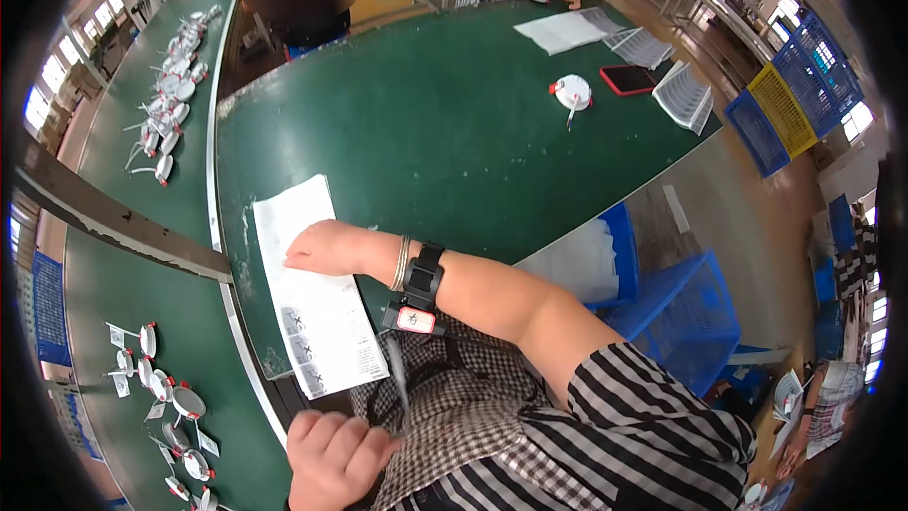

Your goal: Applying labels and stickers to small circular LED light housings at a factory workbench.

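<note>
My right hand (333, 246) reaches across my body and lies on a stack of white printed leaflets (326, 336) at the near left of the green table. Its fingers are curled and pressed together at the leaflet's left edge; the fingertips are partly hidden. Low in front of me, off the table edge, my left hand (340, 459) is closed in a loose fist. A thin, pale, blurred strip (397, 378) rises beside its fingers; what the hand holds is too smeared to name.
One round white downlight (572, 92) sits far right on the table, near a red-edged phone (628, 79) and folded papers (683, 97). Several more downlights (170, 85) line the left bench beyond a metal rail (123, 218). Blue crates (686, 322) stand at right. Two people are across the table.
</note>
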